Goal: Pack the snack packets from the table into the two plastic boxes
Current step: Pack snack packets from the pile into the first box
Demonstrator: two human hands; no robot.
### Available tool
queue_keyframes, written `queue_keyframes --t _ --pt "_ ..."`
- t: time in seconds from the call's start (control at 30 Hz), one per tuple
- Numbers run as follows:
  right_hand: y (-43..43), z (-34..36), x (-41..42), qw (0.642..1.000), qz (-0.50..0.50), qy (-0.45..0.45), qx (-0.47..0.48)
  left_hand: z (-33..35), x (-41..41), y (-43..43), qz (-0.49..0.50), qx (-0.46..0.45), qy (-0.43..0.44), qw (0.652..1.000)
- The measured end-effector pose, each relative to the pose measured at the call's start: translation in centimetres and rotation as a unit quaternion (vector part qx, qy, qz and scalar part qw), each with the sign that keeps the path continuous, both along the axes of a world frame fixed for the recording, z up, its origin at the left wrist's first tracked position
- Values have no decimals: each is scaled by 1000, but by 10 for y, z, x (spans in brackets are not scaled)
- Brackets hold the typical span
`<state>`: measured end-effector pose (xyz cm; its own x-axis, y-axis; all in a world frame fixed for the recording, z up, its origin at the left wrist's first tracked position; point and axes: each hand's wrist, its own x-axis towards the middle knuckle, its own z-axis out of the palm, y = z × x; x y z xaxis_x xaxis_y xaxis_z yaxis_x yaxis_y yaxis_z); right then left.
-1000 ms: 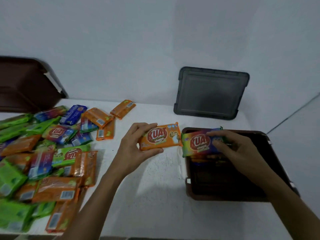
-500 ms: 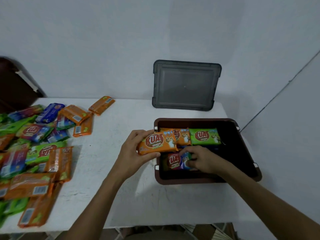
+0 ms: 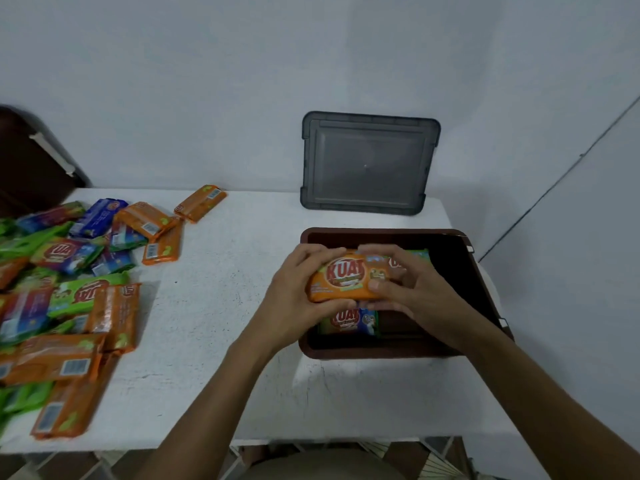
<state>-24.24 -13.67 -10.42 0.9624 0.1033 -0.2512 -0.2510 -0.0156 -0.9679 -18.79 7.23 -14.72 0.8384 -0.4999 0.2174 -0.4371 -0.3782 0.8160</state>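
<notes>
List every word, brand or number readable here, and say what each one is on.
"KUAT": orange packet, held by the left hand and right hand over the brown box.
"KUAT": second packet, lying in the box.
"KUAT", tilted: loose packet at the left.
Smaller print and the numbers under the barcodes: too small to read.
</notes>
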Motion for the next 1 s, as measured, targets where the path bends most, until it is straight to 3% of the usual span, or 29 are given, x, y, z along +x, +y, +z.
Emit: queue_keyframes --t 0.1,0.23,0.4,0.5,0.63,0.77,0.87,1.0 --pt "-26 -2 -10 999 -20 8 -32 -8 -2 -10 -22 66 -45 997" --pt "-66 -19 -21 990 -29 82 -109 -24 1 8 73 119 -104 985" --pt "-68 -54 -5 960 -22 148 -238 -41 -1 17 86 112 -73 987" --pt "-71 -61 6 918 62 139 -366 -43 -3 17 89 106 -77 987" --pt "-66 -73 12 831 138 139 -520 -44 -6 15 96 101 -78 987" --pt "-55 -60 10 792 134 140 -579 -42 -13 18 97 103 -71 987" --pt "-39 -39 2 803 81 99 -582 -41 -24 28 73 101 -78 989" --pt "16 -15 -8 870 0 16 -492 -43 -38 62 35 104 -72 991"
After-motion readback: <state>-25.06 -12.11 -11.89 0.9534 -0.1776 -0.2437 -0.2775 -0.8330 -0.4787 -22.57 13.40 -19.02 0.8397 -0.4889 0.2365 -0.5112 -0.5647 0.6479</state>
